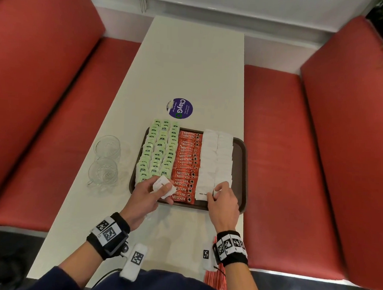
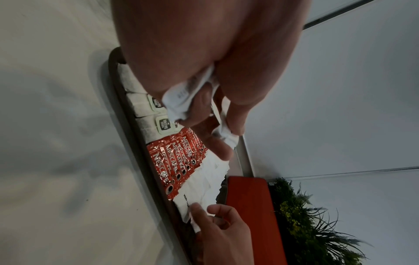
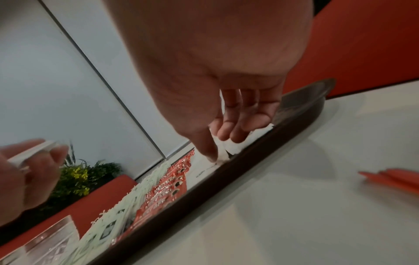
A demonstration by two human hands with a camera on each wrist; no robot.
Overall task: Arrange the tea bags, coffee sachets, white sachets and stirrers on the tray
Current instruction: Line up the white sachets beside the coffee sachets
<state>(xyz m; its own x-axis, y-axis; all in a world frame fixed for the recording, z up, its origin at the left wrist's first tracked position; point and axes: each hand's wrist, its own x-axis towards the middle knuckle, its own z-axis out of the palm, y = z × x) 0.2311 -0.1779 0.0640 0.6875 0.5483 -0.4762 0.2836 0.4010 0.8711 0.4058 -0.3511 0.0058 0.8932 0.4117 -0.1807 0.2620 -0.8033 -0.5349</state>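
White sachets: two columns, right of centre on the tray. Paper, flat, likely very light and limp; best pinched at a short edge, since a push would probably fan the row.
Spare white sachets: small bundle, lower centre of the head view, above the tray's near edge.
Left hand: clenched round that bundle between thumb and fingers.
Right hand: fingertips curled on the nearest sachet of the right column; appears to pinch it, though the contact is partly hidden.
Coffee sachets: red foil, one overlapped column, tray centre; slippery-looking.
Tea bags: green, three columns, tray left.
Stirrers: red, on the surface at lower right, off the tray.
Two glass cups: surface, left of the tray.
Round sticker: surface, above the tray.
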